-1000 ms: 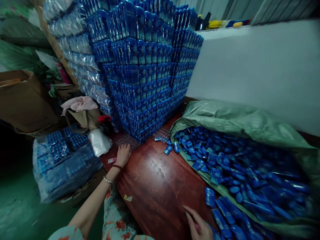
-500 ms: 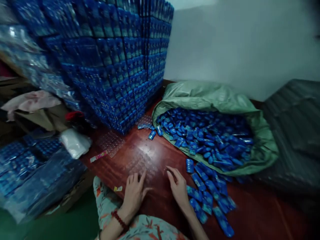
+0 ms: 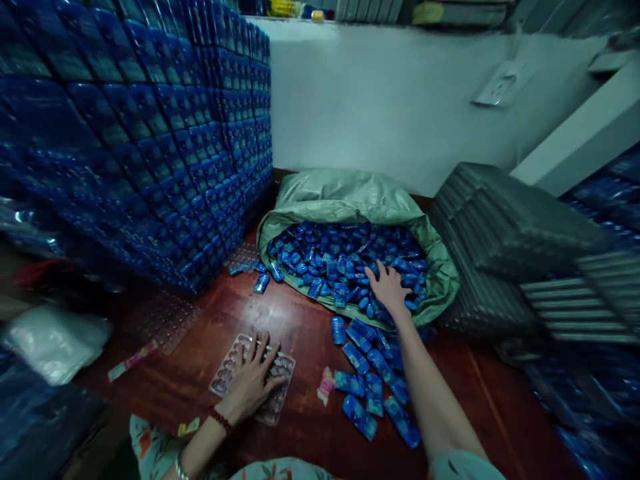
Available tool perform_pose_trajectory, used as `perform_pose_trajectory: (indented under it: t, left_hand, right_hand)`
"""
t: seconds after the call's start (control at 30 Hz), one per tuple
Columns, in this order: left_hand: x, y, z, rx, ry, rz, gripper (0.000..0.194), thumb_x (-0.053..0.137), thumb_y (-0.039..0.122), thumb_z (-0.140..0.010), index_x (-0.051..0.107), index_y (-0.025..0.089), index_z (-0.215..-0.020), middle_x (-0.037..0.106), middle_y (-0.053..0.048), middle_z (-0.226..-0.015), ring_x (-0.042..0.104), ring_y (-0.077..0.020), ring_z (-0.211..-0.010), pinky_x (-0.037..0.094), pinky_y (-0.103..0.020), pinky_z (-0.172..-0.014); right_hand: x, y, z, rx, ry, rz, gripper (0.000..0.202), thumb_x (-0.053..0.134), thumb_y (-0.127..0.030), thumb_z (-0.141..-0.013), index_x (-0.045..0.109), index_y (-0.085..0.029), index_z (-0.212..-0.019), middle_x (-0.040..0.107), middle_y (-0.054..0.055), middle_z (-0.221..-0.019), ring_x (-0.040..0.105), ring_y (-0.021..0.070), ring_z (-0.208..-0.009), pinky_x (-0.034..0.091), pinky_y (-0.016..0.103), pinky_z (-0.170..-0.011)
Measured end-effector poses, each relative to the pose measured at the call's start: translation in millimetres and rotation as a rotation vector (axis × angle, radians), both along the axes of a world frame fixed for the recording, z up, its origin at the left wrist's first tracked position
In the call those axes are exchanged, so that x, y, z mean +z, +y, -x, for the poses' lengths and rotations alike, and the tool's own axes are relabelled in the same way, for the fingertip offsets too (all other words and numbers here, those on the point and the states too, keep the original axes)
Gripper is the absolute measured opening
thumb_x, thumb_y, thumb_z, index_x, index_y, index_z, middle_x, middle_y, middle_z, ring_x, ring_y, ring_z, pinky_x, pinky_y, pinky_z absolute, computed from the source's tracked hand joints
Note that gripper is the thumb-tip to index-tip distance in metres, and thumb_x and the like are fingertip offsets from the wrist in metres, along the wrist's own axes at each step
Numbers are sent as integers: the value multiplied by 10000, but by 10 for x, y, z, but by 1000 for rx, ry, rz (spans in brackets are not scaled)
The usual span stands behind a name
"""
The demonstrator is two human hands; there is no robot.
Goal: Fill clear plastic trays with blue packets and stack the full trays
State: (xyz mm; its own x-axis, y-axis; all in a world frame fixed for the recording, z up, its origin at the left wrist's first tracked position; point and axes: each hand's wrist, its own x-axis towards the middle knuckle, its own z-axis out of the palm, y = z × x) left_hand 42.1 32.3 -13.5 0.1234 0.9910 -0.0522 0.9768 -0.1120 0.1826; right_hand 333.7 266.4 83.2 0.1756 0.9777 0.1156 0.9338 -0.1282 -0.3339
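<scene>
My left hand [image 3: 253,373] lies with fingers spread on a clear plastic blister tray [image 3: 284,365], which rests on the reddish wooden table. Beyond the tray, my right hand [image 3: 389,288] reaches over the mouth of a green woven sack [image 3: 345,193]. Its fingers are spread and touch or hover just above the small blue packets [image 3: 320,260] heaped inside; contact is unclear. More blue packets [image 3: 374,393] lie loose on the table below the sack, under my right forearm. Beside them is a small pink-and-white wrapper [image 3: 326,385].
A tall stack of blue packs [image 3: 200,153] rises at the left. Grey trays [image 3: 505,220] are piled at the right. Another clear tray [image 3: 165,320], a pink strip [image 3: 133,360] and a white plastic bag [image 3: 57,340] lie left. A wall socket [image 3: 497,87] is behind.
My right hand has moved from the table forward into the sack's opening. My left hand has flattened onto the clear tray, now plainly visible. The view has turned right, and a pink wrapper now shows.
</scene>
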Motion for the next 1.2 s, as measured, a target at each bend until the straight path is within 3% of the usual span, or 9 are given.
perform_pose_trajectory:
  t: [0.23, 0.4, 0.5, 0.63, 0.73, 0.83, 0.97, 1.07, 1.2]
  left_hand:
    - [-37, -121, -552, -20, -69, 32, 667, 409, 546, -854, 191, 290, -1430, 215, -96, -1495, 156, -352, -1371, 179, -636, -1043]
    - [23, 118, -481, 88, -176, -46, 581, 343, 452, -908, 193, 263, -1436, 233, -120, -1489, 185, -316, -1372, 193, -615, -1047]
    - [117, 547, -203, 157, -306, -177, 547, 343, 402, -918, 243, 215, -1423, 228, -137, -1488, 206, -279, -1370, 252, -534, -1060]
    - [343, 1380, 54, 94, -459, -334, 511, 386, 364, -910, 342, 156, -1374, 308, -158, -1439, 288, -225, -1336, 275, -414, -1077]
    - [534, 1940, 3, -14, -427, -328, 510, 421, 386, -898, 375, 178, -1361, 303, -157, -1439, 299, -242, -1326, 281, -418, -1068]
    - [606, 2254, -125, -117, -303, -233, 524, 471, 419, -871, 380, 254, -1360, 301, -117, -1450, 258, -293, -1340, 257, -495, -1060]
    - [434, 2250, -144, -261, -100, -159, 461, 544, 360, -831, 482, 300, -1283, 252, -57, -1484, 140, -338, -1371, 194, -555, -1069]
    - [224, 2045, -60, -318, -43, -173, 443, 483, 326, -863, 459, 283, -1303, 255, -54, -1485, 109, -338, -1375, 228, -574, -1047]
    - [3, 1712, 44, -256, -64, -188, 416, 360, 358, -917, 437, 292, -1321, 335, -31, -1449, 126, -329, -1369, 232, -555, -1050]
  right_hand:
    - [-129, 137, 661, 150, 5, -9, 538, 399, -557, -839, 457, -245, -1274, 477, 144, -1225, 377, 313, -1159, 353, 612, -857]
    - [-193, -51, 971, 302, -183, -13, 413, 404, -447, -856, 569, -206, -1148, 469, 151, -1227, 313, 324, -1185, 371, 556, -845]
    - [-226, -189, 1042, 335, -224, -19, 410, 406, -410, -859, 559, -192, -1170, 488, 162, -1210, 336, 325, -1159, 368, 545, -839]
    - [-318, -469, 1182, 472, -269, -4, 381, 442, -347, -854, 560, -183, -1177, 515, 162, -1213, 343, 329, -1178, 293, 578, -907]
    - [-459, -727, 1349, 592, -210, 7, 402, 448, -272, -855, 509, -203, -1247, 535, 135, -1235, 305, 319, -1247, 207, 596, -976]
    - [-619, -964, 1413, 738, -14, 38, 368, 452, -275, -869, 526, -271, -1229, 590, 69, -1203, 342, 291, -1250, 166, 620, -1005]
    - [-738, -1120, 1125, 848, 254, -61, 291, 434, -318, -896, 611, -295, -1126, 614, 32, -1183, 449, 232, -1189, 217, 534, -1050]
    - [-769, -1038, 783, 627, 263, -271, 371, 381, -340, -916, 561, -221, -1217, 541, 90, -1274, 429, 229, -1207, 305, 448, -1025]
    - [-877, -855, 651, 406, 33, -289, 459, 369, -401, -915, 496, -160, -1284, 472, 138, -1334, 321, 304, -1276, 202, 549, -1041]
